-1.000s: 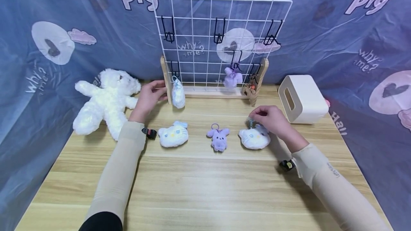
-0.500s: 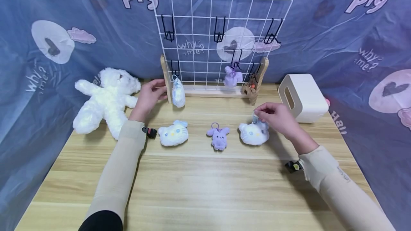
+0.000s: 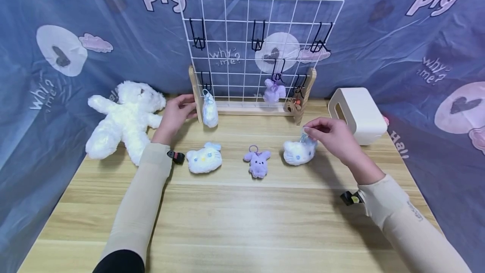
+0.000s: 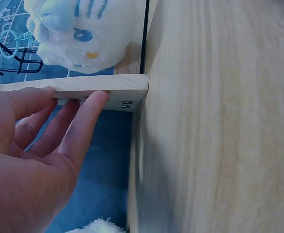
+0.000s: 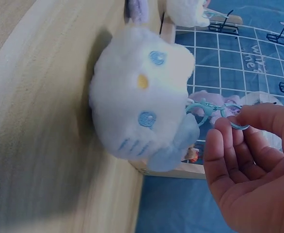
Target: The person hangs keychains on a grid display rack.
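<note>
My right hand [image 3: 330, 134] pinches the light-blue ring [image 5: 240, 121] of a white plush cat-head keychain [image 3: 297, 153], lifted slightly off the table. In the right wrist view its face has blue eyes and a yellow nose. My left hand [image 3: 176, 115] rests its fingertips against the outside of the wooden left post [image 4: 103, 83] of the white grid rack [image 3: 246, 41]. Another white plush keychain [image 3: 210, 111] hangs just inside that post. On the table lie a second cat-head plush [image 3: 204, 158] and a purple plush keychain [image 3: 259, 163].
A purple plush [image 3: 273, 92] and a brown one [image 3: 293, 105] hang from the rack's lower hooks. Black hooks [image 3: 258, 39] line its upper part. A white teddy bear [image 3: 129, 117] sits left, a white box [image 3: 360, 115] right. Patterned cloth [image 3: 398, 54] surrounds the wooden table [image 3: 242, 222].
My right hand has moved back and to the right, raising the cat-head keychain by its ring from the table. The left hand stays at the post.
</note>
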### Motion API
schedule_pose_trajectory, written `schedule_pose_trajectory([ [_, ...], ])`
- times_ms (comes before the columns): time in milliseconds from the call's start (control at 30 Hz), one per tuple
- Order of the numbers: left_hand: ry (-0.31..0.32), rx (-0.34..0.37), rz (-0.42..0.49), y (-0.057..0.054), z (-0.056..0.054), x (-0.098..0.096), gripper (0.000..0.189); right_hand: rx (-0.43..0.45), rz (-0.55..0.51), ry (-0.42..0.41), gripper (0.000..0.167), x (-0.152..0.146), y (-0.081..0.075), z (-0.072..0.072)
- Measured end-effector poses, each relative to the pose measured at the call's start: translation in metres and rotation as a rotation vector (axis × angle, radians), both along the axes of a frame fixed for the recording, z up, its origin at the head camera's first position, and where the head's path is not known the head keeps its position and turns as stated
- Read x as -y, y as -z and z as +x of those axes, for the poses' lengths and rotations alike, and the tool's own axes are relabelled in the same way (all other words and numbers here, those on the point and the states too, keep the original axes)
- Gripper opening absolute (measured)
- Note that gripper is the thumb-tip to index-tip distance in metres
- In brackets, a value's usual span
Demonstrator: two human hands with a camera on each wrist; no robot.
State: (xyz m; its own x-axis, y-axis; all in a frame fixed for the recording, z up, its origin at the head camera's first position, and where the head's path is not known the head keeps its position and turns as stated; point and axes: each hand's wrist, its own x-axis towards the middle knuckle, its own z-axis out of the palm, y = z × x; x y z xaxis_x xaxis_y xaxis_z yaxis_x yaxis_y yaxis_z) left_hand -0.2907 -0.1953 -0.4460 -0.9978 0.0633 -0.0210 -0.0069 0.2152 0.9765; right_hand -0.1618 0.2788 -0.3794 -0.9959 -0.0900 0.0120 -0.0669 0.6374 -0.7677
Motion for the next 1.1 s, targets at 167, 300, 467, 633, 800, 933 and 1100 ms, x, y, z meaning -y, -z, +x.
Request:
schedule_pose_trajectory([
  [167, -0.001, 0.009, 0.001, -0.001, 0.001, 0.0, 0.044, -0.033, 0.007, 0.011, 0.022, 0.001, -0.005, 0.003],
  [300, 0.003, 0.014, -0.001, -0.002, 0.001, 0.0, 0.045, -0.048, -0.004, 0.013, 0.02, 0.001, -0.009, 0.003],
  [467, 0.006, 0.01, -0.002, -0.002, 0.001, 0.0, 0.045, -0.065, -0.004, 0.019, 0.02, -0.001, -0.013, 0.001],
  [633, 0.006, 0.012, 0.001, -0.002, 0.002, 0.0, 0.045, -0.073, 0.0, 0.031, 0.021, -0.003, -0.019, -0.002],
  [800, 0.006, -0.001, -0.001, 0.0, 0.001, 0.001, 0.044, -0.092, -0.009, 0.047, 0.022, -0.005, -0.026, -0.005],
  [933, 0.001, -0.006, 0.003, 0.0, 0.0, 0.001, 0.043, -0.108, 0.009, 0.06, 0.022, -0.007, -0.033, -0.008],
  [1100, -0.007, -0.006, 0.002, 0.001, 0.0, 0.0, 0.043, -0.123, 0.003, 0.075, 0.023, -0.008, -0.042, -0.013],
])
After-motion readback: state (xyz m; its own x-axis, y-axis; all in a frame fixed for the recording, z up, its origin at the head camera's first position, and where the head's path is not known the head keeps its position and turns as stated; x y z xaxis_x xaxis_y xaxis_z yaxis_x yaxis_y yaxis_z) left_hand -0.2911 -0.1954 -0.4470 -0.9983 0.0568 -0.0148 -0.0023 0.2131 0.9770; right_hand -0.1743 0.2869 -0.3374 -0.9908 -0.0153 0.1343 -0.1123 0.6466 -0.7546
